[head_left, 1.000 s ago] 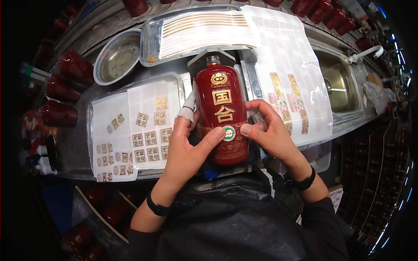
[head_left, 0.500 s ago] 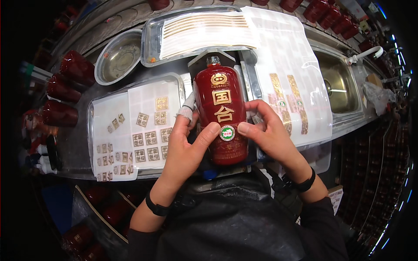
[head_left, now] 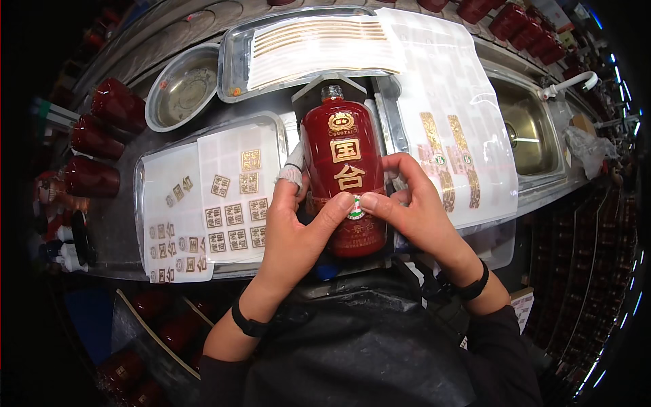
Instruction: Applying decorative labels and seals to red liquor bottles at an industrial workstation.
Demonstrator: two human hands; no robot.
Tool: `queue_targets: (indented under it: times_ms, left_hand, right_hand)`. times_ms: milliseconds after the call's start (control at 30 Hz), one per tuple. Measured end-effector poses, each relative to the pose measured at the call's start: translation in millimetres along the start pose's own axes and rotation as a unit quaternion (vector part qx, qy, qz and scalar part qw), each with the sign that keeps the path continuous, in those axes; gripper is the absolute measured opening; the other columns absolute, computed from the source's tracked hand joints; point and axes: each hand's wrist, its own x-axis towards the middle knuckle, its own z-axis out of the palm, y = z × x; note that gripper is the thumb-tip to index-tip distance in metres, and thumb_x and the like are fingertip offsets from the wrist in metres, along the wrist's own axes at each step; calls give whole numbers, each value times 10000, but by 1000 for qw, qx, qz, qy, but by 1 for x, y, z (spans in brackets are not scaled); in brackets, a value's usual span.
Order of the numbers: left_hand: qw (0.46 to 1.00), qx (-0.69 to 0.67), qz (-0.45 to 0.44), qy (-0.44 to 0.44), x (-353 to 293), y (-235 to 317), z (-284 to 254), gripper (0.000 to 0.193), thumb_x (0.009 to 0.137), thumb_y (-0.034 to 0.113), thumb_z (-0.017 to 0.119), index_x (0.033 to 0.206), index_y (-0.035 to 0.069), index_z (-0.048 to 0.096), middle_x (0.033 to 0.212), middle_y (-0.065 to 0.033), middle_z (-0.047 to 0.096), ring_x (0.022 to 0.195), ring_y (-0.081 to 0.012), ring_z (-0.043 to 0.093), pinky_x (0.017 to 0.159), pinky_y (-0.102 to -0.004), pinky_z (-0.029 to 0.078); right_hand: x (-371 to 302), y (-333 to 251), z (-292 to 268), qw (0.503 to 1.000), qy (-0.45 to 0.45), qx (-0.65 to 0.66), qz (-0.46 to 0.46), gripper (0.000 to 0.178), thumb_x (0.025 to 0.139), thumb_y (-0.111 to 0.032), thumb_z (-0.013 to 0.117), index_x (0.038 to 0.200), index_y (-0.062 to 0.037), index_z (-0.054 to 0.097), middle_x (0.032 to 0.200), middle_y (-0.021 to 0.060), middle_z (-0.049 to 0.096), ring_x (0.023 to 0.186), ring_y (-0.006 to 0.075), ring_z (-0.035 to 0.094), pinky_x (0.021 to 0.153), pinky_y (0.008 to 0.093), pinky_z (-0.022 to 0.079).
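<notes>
A dark red glass bottle (head_left: 344,139) with gold decoration lies with its open neck pointing away from me, on a stand mostly hidden beneath it. My left hand (head_left: 298,220) grips its left side, with a white cover on one finger. From the right, my right hand (head_left: 417,207) grips the other side. Both thumbs press on a round green and white sticker (head_left: 357,207) on the lower part of the bottle and partly cover it. The fingers behind the bottle are hidden.
At left is a tray (head_left: 141,197) with sheets of gold stickers (head_left: 234,214). A metal bowl (head_left: 152,102) and a tray of gold strips (head_left: 325,39) stand behind. To the right are a sheet with ornate strips (head_left: 461,163), then a sink (head_left: 522,136). Red bottles (head_left: 95,178) stand far left.
Both thumbs have moved inward, from the edges of the round sticker onto it, and now cover more of it. The bottle has stayed in nearly the same place.
</notes>
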Motion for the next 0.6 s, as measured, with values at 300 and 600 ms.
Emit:
queue_targets:
  times_ms: [300,600]
  left_hand:
    - [1000,9,-9,17,-2,2,1,599,866,201,735,1320,-56,441,1227,-164,596,1124,-202,587,969,-339,463]
    - [999,27,0,20,0,4,5,595,846,189,737,1313,-45,454,1193,-171,615,1083,-200,613,931,-338,487]
  right_hand:
    - [0,8,0,997,-22,71,-11,484,867,-235,754,1196,-4,484,1098,89,576,679,26,563,543,187,454]
    - [0,7,-4,996,-32,82,-33,427,918,-195,696,1206,18,464,1120,111,578,746,60,632,600,190,508]
